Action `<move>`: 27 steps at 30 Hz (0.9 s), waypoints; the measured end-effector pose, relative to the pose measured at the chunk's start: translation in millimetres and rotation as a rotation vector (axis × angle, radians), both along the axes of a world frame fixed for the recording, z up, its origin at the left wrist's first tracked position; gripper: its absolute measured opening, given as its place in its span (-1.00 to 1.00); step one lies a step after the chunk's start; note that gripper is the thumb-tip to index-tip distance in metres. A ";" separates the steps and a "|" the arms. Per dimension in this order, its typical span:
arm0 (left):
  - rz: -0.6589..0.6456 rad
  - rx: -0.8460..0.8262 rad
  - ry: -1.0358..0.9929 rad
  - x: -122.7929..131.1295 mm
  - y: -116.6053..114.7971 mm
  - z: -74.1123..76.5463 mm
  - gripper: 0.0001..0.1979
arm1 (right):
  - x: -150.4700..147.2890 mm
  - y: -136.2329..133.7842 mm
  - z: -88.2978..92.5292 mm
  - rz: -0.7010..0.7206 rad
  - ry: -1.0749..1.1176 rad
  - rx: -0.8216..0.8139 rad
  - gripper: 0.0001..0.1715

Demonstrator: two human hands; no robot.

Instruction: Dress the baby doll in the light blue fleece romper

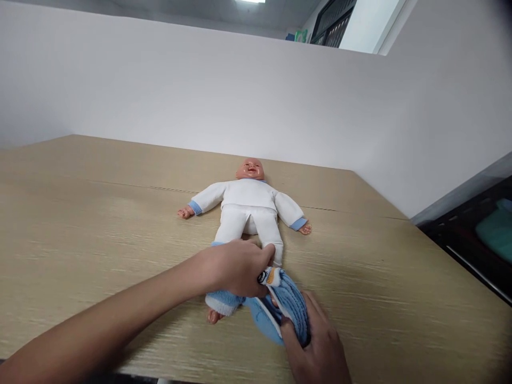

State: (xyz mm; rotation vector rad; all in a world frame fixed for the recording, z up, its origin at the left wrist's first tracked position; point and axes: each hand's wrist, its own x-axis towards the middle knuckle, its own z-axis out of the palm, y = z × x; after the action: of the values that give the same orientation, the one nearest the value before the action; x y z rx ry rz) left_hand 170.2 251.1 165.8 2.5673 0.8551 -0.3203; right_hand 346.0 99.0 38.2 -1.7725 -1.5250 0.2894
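A baby doll (250,194) in a white top and white leggings with blue cuffs lies on its back, head away from me. Blue fleecy trousers (294,304) with white trim are around its lower legs; one trouser leg covers the shin at left, and a small foot shows below it. My left hand (244,266) is closed on the edge of the trousers beside the doll's other leg. With my right hand (316,341) I grip the bunched blue cloth, thumb at its opening. The doll's foot on that side is mostly hidden by the cloth.
The doll lies on a light wooden table (100,224). A white partition wall (180,90) rises behind the table and along its right side. Beyond the right edge is a dark object (472,229) with something teal in it.
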 end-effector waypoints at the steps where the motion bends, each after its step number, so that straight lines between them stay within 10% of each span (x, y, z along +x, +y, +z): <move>1: -0.018 0.002 -0.011 -0.4 1.0 -1.5 -0.47 | -0.5 -0.2 0.5 0.005 0.031 -0.021 -0.62; 8: -0.131 -0.016 -0.011 -1.7 7.4 -7.8 -0.39 | -6.7 2.9 6.4 -0.047 0.301 -0.067 -0.43; 16: -0.061 -0.414 -0.265 -12.4 22.8 -11.6 -0.39 | -7.2 7.1 12.2 -0.063 0.593 -0.124 -0.40; 27: 0.147 -0.528 -0.751 -32.0 4.4 -18.5 -0.46 | 19.7 45.7 45.4 0.235 0.723 -0.055 -0.41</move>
State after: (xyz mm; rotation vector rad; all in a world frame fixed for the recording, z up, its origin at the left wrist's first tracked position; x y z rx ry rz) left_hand 138.2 255.5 147.4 1.8810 0.5605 0.3982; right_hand 365.7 144.7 83.6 -1.3032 -1.1835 0.9783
